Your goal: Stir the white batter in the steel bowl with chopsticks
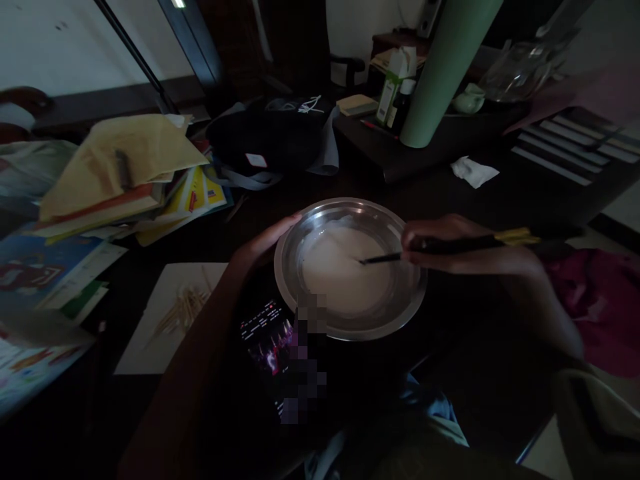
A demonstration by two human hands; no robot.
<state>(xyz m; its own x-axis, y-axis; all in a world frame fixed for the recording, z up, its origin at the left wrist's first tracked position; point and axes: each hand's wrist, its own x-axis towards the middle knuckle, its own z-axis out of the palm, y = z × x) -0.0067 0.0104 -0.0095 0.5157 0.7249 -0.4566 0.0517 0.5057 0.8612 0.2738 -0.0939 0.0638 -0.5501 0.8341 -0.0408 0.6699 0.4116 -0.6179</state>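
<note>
A round metal bowl [417,308] holds a pale, milky liquid [345,270]. At its left rim is my left hand [273,233], the fingers reaching along the outside edge and steadying it; part of the grip is hidden. My right hand [445,243] is closed round a dark stick [383,258] over the bowl's right rim. The stick's thin lower end dips into the liquid, and a yellowish piece [517,236] shows at its other end. Below and left of the bowl lies a phone [270,347] with its screen lit, partly blurred out.
Left of my forearm, several cotton swabs [183,310] lie on white paper [145,353]. Books and an envelope [120,153] are piled at the left, with a black bag [275,137] behind the bowl. A green tube [445,73] and crumpled tissue [474,172] are at the right.
</note>
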